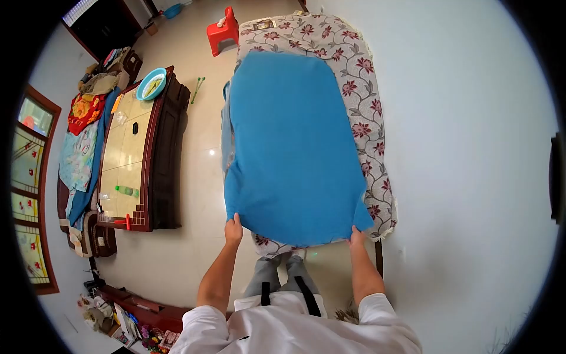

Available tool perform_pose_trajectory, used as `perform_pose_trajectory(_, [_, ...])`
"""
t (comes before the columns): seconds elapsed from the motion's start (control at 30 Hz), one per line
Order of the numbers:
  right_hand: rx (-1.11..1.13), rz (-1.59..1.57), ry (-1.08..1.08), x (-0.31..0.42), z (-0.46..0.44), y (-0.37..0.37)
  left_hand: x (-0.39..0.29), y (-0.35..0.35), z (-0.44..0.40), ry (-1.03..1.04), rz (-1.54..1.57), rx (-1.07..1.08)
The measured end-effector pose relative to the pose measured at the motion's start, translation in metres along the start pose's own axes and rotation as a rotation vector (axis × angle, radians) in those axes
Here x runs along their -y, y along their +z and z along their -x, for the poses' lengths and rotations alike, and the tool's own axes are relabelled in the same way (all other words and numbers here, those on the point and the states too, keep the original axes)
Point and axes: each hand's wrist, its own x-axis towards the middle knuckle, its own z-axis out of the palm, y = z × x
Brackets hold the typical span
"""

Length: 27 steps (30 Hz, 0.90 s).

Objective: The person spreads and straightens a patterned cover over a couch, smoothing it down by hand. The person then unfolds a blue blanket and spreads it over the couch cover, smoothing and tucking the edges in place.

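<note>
A large blue cloth (289,141) lies spread over a long surface covered with a flowered cloth (362,127). My left hand (234,229) is closed on the near left corner of the blue cloth, just off the surface's left side. At the near right corner, my right hand (356,236) pinches the blue cloth's edge. Between my hands the near edge hangs in a shallow curve. Some grey-blue fabric (227,133) shows along the left side of the blue cloth.
A red stool (223,32) stands beyond the far left corner. To the left, a dark wooden table (168,159) bears a blue basin (151,84) and a green bottle (127,190). A white wall (460,153) runs along the right.
</note>
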Motion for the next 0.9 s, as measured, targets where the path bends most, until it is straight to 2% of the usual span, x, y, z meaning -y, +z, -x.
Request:
perform_pose_trajectory(0.07, [-0.039,0.246,-0.092,-0.036,-0.023,-0.016,0.011,0.006,0.005,-0.022,-0.03,0.016])
perform_pose_trajectory(0.17, [-0.014,0.518,-0.056,-0.046,-0.011,-0.031,0.039,0.021,0.007,-0.058,-0.068,0.031])
perform_pose_trajectory(0.27, [-0.059,0.562,-0.02,-0.03,0.031,-0.037,0.096,0.047,-0.006,-0.057,-0.096,0.057])
perform_pose_trajectory(0.3, [-0.08,0.614,-0.089,-0.034,0.026,-0.04,0.11,0.052,-0.004,-0.049,-0.105,0.07])
perform_pose_trajectory(0.4, [-0.137,0.77,-0.278,-0.054,-0.007,-0.048,0.075,0.034,0.022,-0.342,0.073,0.218])
perform_pose_trajectory(0.43, [-0.149,0.828,-0.332,-0.045,-0.008,-0.049,0.068,0.032,0.028,-0.336,0.127,0.222])
perform_pose_trajectory(0.5, [-0.084,0.714,-0.344,-0.058,-0.05,-0.055,0.064,0.028,0.044,-0.331,0.232,0.231])
perform_pose_trajectory(0.53, [-0.054,0.7,-0.323,-0.047,-0.044,-0.062,0.075,0.033,0.042,-0.384,0.182,0.264])
perform_pose_trajectory(0.6, [0.009,0.662,-0.294,-0.015,-0.024,-0.074,0.066,0.03,0.051,-0.499,0.068,0.431])
perform_pose_trajectory(0.63, [-0.032,0.591,-0.288,-0.016,-0.024,-0.078,0.06,0.027,0.056,-0.552,0.011,0.511])
perform_pose_trajectory(0.7, [-0.114,0.445,-0.277,-0.029,-0.046,-0.095,0.054,0.018,0.066,-0.517,-0.037,0.663])
perform_pose_trajectory(0.77, [-0.047,0.298,-0.12,-0.033,-0.045,-0.109,0.048,0.011,0.073,-0.464,-0.078,0.742])
perform_pose_trajectory(0.9, [0.02,0.14,0.053,-0.085,-0.096,-0.128,0.035,-0.008,0.083,-0.326,0.217,0.599])
